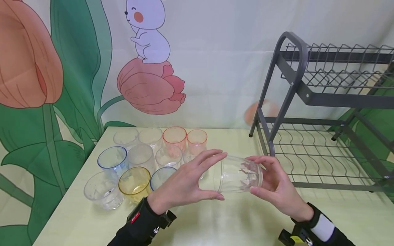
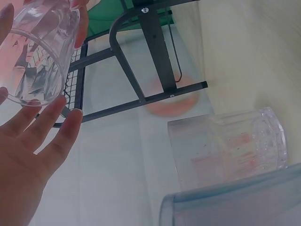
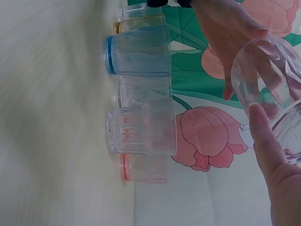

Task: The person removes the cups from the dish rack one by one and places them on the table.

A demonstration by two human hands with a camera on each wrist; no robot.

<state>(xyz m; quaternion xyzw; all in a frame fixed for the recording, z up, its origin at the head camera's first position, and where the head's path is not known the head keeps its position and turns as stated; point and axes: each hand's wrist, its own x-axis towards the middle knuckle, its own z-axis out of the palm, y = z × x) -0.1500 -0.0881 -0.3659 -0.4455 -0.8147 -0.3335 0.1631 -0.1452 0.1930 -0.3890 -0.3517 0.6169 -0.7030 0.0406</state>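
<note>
A clear drinking glass [image 1: 235, 174] lies sideways in the air between both hands, above the table. My right hand [image 1: 278, 186] grips one end of it between thumb and fingers; the right wrist view shows that thumb [image 3: 265, 136] against the glass wall. On the opposite end, my left hand [image 1: 191, 181] has its fingers and thumb spread wide and fairly straight around the rim. In the left wrist view, the left fingertips [image 2: 73, 117] are at the glass's rim; whether all of them touch is hard to tell.
Several glasses stand grouped at the table's left, among them a yellow glass [image 1: 134, 182], a blue-rimmed glass [image 1: 112, 160] and a red-rimmed glass [image 1: 174, 136]. A dark two-tier wire rack [image 1: 320, 153] occupies the right side. Behind hangs a printed cloth [image 1: 215, 68].
</note>
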